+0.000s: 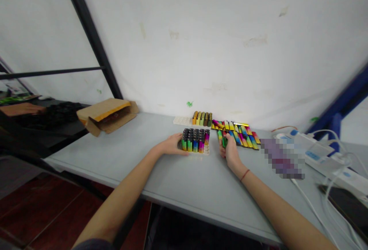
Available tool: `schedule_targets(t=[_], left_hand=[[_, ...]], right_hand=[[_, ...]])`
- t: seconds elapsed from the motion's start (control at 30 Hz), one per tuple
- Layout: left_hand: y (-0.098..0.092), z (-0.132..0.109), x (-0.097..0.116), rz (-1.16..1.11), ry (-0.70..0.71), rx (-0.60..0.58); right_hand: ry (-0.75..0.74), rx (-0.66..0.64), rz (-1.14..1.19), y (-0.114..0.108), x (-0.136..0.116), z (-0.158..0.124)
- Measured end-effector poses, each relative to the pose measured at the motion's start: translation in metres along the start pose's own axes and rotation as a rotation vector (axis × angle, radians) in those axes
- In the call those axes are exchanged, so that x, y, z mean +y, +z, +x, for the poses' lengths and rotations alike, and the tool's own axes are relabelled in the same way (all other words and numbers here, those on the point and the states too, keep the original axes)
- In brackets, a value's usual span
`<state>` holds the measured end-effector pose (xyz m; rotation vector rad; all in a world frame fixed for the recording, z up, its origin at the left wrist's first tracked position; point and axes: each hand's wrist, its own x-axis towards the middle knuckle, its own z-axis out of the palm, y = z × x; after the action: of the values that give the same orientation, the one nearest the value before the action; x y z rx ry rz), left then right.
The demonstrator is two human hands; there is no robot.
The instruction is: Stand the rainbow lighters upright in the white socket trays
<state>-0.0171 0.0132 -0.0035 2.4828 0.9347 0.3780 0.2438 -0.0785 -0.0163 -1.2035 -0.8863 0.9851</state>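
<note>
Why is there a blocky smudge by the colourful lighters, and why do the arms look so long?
Head view: the blocky patch is coarse pixel squares, hiding what lies there; head view: the wide lens stretches both arms toward the bottom edge; head view: light is soft and even, and the green lighter in the right hand looks fuzzy.

Head camera, forward-down, near table (161, 181), facing wall (201, 43).
</note>
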Motion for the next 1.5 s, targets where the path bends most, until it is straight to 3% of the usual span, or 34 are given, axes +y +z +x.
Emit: schedule_targets(t=[0.23, 0.33, 0.7, 0.97, 1.33, 1.43, 1.5], left_hand=[[0.001, 0.0, 0.0, -0.023, 0.004, 0.014], [0.001, 0.0, 0.002, -0.007, -0.011, 0.012], [0.001, 0.0, 0.002, -0.004, -0.018, 0.007], [0.0, 0.0, 0.003, -0.018, -0.002, 0.01], [0.001, 0.0, 0.001, 0.014, -0.01, 0.007], [0.001, 0.0, 0.0, 0.009, 0.007, 0.009], [0.001, 0.001, -0.001, -0.003, 0.016, 0.016]], right_hand=[[-0.435, -0.153, -0.405, 0.001, -0.008, -0.012], [-0.543, -0.14, -0.495, 0.001, -0.008, -0.012], [-0.647, -0.2, -0.672, -0.002, 0.002, -0.008], [-0.74, -0.153, -0.791, -0.002, 0.002, -0.006], [-0.821, -0.244, -0.913, -0.002, -0.004, -0.009], [-0.891, -0.189, -1.052, -0.005, -0.008, -0.004], [-0.89, -0.084, -1.142, -0.014, -0.012, 0.003]])
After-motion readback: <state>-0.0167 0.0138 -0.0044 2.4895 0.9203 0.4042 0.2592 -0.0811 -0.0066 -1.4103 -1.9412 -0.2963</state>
